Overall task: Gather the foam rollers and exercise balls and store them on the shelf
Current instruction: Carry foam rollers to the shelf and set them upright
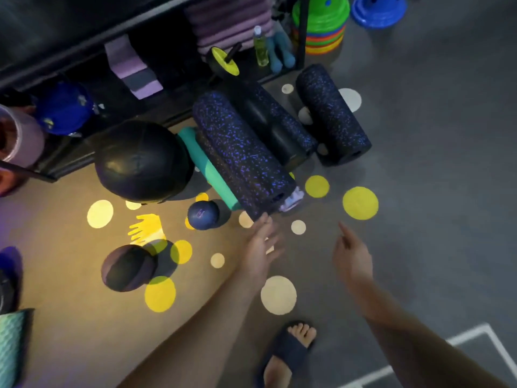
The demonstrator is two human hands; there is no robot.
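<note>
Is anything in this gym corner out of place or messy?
Yes. Speckled foam rollers lie heaped askew on the floor beside the shelf, one over a teal roller; a large black ball and small blue ball sit loose nearby.

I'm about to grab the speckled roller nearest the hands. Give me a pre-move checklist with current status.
1. Hands free: ok. The left hand and right hand are open and hold nothing.
2. Left contact: cannot tell. It is at the near end of the front speckled roller, but the blur hides whether it touches.
3. Right hand placed: not ok. It hovers over the floor, apart from the roller.
4. Nothing on top of the roller: ok. It lies against the teal roller.
5. Shelf room: cannot tell. The shelf bays are dark.
</note>
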